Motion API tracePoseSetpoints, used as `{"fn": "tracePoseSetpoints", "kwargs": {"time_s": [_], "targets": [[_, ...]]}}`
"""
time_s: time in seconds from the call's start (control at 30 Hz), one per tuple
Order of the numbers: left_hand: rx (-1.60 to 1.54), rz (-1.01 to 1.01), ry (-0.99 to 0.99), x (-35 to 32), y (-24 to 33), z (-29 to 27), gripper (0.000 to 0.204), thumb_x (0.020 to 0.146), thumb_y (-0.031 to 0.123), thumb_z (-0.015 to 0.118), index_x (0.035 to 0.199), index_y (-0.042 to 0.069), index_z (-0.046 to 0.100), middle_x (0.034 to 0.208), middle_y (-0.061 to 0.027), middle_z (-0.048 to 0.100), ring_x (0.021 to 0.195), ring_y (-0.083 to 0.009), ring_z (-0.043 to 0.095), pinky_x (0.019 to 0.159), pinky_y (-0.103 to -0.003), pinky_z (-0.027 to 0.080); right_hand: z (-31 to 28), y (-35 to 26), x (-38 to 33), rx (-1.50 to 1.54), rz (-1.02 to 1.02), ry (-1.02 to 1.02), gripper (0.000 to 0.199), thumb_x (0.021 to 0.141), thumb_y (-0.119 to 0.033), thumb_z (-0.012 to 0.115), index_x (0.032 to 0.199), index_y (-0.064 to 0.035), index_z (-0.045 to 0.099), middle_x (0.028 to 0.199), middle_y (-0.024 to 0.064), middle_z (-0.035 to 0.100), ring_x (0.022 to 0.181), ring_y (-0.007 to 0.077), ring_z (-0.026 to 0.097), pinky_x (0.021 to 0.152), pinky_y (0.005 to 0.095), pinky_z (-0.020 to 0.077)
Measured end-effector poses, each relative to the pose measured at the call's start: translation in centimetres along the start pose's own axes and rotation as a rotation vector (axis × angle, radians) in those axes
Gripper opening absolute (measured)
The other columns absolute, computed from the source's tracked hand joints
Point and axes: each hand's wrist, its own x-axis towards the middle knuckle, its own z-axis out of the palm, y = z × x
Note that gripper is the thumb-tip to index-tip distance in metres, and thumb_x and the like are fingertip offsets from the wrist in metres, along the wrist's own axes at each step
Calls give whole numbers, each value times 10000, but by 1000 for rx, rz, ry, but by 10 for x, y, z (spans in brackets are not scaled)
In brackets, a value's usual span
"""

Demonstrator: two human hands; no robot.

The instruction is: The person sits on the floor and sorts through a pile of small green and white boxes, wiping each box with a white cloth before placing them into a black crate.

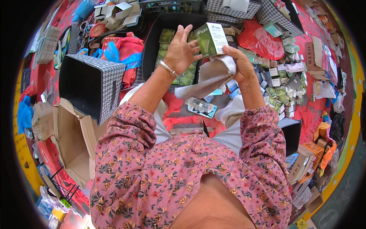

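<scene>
My right hand (242,63) grips a green-and-white light bulb box (213,39) by its lower right corner, together with a greyish-white cloth (207,80) that hangs below the box. To the left of the box, my left hand (180,51) has its fingers spread and nothing in its grasp. Its lower fingertips come close to the box's left side; whether they touch cannot be made out. Beneath that hand stands a black-lined bin (151,36), where several similar green boxes (167,36) lie in rows.
An open black-lined houndstooth bin (110,82) lies at left, above an open cardboard carton (74,143). Many small boxes (282,91) are heaped at right, below a red plastic bag (263,40). Between my knees lies a blister-packed item (200,107) on red sheeting.
</scene>
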Motion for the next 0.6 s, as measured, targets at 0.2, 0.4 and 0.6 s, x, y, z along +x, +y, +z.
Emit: {"fn": "tracePoseSetpoints", "kwargs": {"time_s": [0.2, 0.4, 0.6], "targets": [[-209, 2, -158, 1, -12, 10, 784, 772, 686, 298, 1247, 71, 406, 1191, -137, 495, 1107, -269, 477, 957, -406, 350, 4, 10, -2, 113, 61, -120, 388, 789, -205, 605, 1085, 27, 508, 992, 147, 592, 858, 211, 602, 774, 339, 495], [-163, 77, -93, 1, -8, 5, 710, 817, 632, 289, 1221, 62, 416, 1152, -174, 514, 1068, -294, 508, 917, -400, 401, 22, 5, -4, -361, 26, 49, 306, 828, -256, 568, 1017, -15, 568, 870, 58, 610, 722, 121, 569, 676, 247, 464], [-108, 1, -69, 8, -16, -5, 618, 858, 574, 288, 1180, 71, 450, 1075, -102, 563, 955, -269, 566, 769, -394, 478, 40, -24, -19, -539, -844, 393, 222, 833, -245, 568, 768, -32, 569, 758, 20, 570, 671, 83, 540, 556, 222, 436]]}}
